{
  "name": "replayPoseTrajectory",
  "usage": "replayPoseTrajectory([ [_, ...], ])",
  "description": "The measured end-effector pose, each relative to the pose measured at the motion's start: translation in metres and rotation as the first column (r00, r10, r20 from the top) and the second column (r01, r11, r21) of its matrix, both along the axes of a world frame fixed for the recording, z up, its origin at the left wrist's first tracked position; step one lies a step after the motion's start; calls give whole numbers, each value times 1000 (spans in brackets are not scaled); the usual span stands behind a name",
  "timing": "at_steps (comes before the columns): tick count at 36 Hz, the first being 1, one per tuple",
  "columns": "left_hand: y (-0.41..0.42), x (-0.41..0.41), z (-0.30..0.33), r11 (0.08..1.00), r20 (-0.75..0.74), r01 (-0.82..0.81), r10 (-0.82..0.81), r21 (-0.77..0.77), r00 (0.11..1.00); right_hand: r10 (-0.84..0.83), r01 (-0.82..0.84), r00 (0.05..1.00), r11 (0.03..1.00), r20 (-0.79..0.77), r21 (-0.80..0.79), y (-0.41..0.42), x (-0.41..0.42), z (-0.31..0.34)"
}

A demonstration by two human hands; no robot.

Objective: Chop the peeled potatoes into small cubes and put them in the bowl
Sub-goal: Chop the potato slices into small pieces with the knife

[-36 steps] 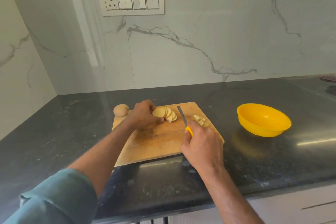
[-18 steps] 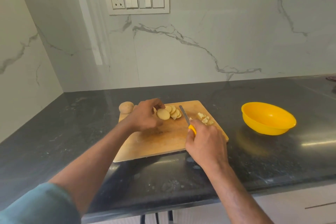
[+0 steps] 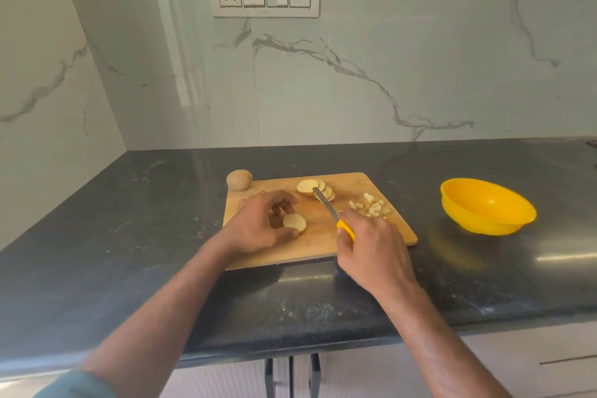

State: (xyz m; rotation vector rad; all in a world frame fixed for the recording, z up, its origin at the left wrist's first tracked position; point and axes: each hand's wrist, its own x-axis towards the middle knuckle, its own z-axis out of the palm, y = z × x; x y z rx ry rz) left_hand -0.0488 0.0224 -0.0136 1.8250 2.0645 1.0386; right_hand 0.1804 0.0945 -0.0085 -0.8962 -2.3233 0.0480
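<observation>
Two hands: left hand [image 3: 258, 224] pinching slice [image 3: 294, 222], right hand [image 3: 371, 252] hiding knife [image 3: 332, 212] handle.

Matt wooden cutting board [image 3: 371, 191] on glossy dark stone counter [image 3: 129, 236]; glossy plastic bowl [image 3: 504, 223].

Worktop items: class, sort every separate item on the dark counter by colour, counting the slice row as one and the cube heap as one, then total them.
Yellow: 2, bowl and knife handle.
Pale potato: 4, whole potato, slice row, single slice, cube heap.
Wood: 1, cutting board.
Total: 7.
</observation>
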Motion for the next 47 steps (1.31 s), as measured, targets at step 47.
replayPoseTrajectory([
  [47,-9,10,5,990,-23,-134,135,40,991,-19,11,998,991,-61,-132,-29,-26,3],
])
